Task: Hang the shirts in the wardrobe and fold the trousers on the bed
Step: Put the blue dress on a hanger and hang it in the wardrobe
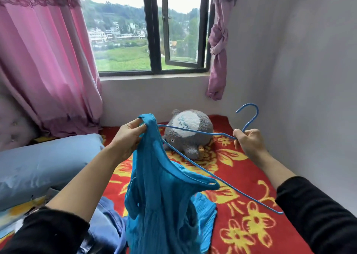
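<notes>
Left hand [128,135] grip: pinched on strap of blue sleeveless top [164,195], held above bed [251,176]. Right hand [249,139] grip: clamped on blue wire hanger [251,123] neck. Hanger only partly inside top. Judged outstanding: hanging, trouser folding.

Shirt [164,205]: the hem is cut off by the frame edge at 6 o'clock, so its length cannot be told.

Hanger [212,173]: the end at 9 o'clock is hidden behind or inside the shirt's strap; which of the two cannot be told. The neck is covered by the right hand [249,140].

Left hand [128,137]: the fingertips are partly covered by the strap they pinch.

Toy [190,132]: the side at 9 o'clock is hidden behind the shirt.

Blue cloth [108,224] at 7 o'clock: it lies partly under the shirt and the left sleeve [48,232] and is cut off by the bottom edge. The kind of garment cannot be told.

Pillow [38,168] at 9 o'clock: cut off by the left edge.

Curtain [38,41] at 10 o'clock: the top trim is blurred.

Houses [116,34] at 12 o'clock: too small for detail.
</notes>
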Demonstrator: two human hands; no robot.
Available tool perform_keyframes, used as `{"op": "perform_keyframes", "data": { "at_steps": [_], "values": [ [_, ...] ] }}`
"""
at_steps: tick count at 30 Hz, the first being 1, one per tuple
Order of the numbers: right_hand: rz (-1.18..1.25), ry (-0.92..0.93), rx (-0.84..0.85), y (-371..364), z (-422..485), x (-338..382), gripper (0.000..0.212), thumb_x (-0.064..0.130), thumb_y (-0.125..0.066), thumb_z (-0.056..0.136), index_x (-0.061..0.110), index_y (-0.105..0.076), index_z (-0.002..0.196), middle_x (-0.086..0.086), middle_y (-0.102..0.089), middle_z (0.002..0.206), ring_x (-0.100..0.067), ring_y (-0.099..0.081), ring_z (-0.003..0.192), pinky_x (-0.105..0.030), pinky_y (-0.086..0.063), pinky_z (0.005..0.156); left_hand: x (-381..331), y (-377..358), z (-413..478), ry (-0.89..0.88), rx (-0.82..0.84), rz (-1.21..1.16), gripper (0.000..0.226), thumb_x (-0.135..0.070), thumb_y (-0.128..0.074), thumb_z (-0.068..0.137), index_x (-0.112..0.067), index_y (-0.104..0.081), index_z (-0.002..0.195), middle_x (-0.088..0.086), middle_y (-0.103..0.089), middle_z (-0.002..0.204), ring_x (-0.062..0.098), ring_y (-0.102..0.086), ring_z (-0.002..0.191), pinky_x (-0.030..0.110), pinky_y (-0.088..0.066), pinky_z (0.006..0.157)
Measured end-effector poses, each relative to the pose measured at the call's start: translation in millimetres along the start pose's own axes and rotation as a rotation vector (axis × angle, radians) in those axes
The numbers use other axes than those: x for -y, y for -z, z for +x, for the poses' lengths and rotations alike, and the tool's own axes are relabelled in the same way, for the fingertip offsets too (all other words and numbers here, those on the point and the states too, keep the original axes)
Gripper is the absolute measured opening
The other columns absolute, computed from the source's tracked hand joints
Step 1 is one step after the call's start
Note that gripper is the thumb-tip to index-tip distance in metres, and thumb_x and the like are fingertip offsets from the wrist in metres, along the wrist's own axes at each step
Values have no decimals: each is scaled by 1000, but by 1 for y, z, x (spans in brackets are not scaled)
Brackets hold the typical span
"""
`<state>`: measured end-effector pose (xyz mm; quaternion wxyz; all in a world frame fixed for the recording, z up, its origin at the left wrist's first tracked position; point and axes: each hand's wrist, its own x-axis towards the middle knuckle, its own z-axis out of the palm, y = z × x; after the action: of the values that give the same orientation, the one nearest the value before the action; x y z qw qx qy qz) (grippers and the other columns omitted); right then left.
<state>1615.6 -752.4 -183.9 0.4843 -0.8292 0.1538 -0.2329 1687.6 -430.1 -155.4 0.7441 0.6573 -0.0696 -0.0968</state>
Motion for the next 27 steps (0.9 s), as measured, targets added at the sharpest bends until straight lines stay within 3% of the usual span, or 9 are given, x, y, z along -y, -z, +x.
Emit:
{"op": "perform_keyframes", "data": {
  "at_steps": [3,8,11,14,16,19,22,24,27],
  "values": [
    [-8,5,1,5,2,-10,48,16,-56,84,4,-50,38,5,-36,28,-7,-33,28,-22,-31,46,6,10,3,-15,-80,44,27,-13,-49,98,-19,-61,121,1,-71,97,17,-68,79,30,-56,72],
    [18,43,57,0,5,-16,46,16,-60,80,3,-50,38,3,-33,30,-9,-30,30,-20,-31,40,12,16,1,-76,-90,221,22,-14,-55,95,-25,-64,112,-5,-71,89,4,-65,68,17,-51,56],
    [9,66,110,-16,4,-9,43,14,-62,81,0,-53,41,8,-34,29,-6,-30,30,-25,-31,45,16,15,1,-153,-29,422,22,-16,-62,92,-20,-67,112,-8,-72,97,6,-66,88,22,-55,77],
    [34,101,168,-37,2,5,43,11,-63,79,8,-53,37,8,-35,28,-5,-31,30,-23,-30,42,19,20,3,-213,33,821,30,-47,-64,79,-34,-70,105,-15,-71,103,12,-64,102,47,-49,93],
    [81,133,207,-51,0,14,43,16,-65,75,14,-53,34,7,-39,30,-7,-33,32,-23,-30,43,15,16,0,-210,21,1043,33,-67,-54,66,-49,-67,90,-25,-68,94,7,-63,100,47,-44,94],
    [103,159,232,-69,-2,29,47,17,-68,74,17,-50,30,8,-41,33,-5,-33,32,-22,-29,43,9,3,-7,-257,16,1227,26,-72,-42,58,-50,-56,62,-24,-62,67,8,-59,77,38,-41,83],
    [128,205,296,-84,-10,44,47,15,-70,79,18,-52,35,5,-47,36,-5,-37,34,-22,-32,45,10,-5,-9,-313,33,1236,32,-61,-61,67,-35,-50,52,-11,-52,55,13,-46,59,31,-34,62],
    [172,232,326,-90,-14,49,53,16,-71,83,19,-47,36,11,-42,33,-2,-32,33,-17,-28,42,12,-8,-7,-271,50,1154,28,-40,-73,72,-29,-50,60,-8,-50,57,15,-43,56,28,-34,53],
    [166,272,366,-93,-20,49,52,32,-69,87,20,-49,40,14,-42,34,-2,-34,35,-17,-29,44,16,-16,-11,-120,186,992,22,-22,-68,68,-27,-56,87,-5,-50,59,11,-42,53,25,-35,51]
  ]
}}
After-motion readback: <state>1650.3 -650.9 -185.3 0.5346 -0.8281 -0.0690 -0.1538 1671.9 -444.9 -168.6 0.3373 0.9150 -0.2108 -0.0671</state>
